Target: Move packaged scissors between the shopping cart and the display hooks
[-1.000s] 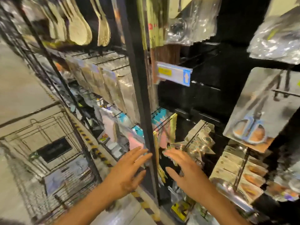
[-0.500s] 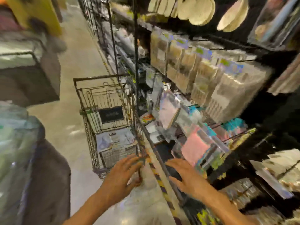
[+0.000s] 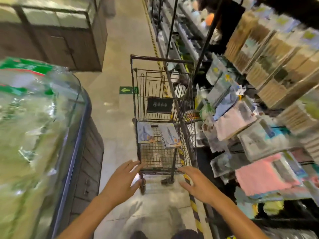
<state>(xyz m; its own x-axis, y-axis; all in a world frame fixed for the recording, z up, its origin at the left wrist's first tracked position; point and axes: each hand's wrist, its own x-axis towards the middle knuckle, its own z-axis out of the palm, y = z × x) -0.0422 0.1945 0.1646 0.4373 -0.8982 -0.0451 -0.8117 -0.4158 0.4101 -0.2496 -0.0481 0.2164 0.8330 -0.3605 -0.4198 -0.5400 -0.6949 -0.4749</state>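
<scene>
Reaching empty, left hand [image 3: 120, 183] and right hand [image 3: 198, 185] spread before cart [image 3: 136, 100]; shelving [image 3: 259, 118] alongside.

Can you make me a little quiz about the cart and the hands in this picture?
1. True or false: the left hand is holding a scissors pack.
2. How many scissors packs or piles lie on the floor of the shopping cart? A) none B) two C) five
3. Fill in: the right hand is ____, holding nothing.

Key
1. False. Its fingers are spread and empty, near the cart's close end.
2. B. The left scissors pack and the right scissors pile lie side by side on the wire floor.
3. Open.
</scene>
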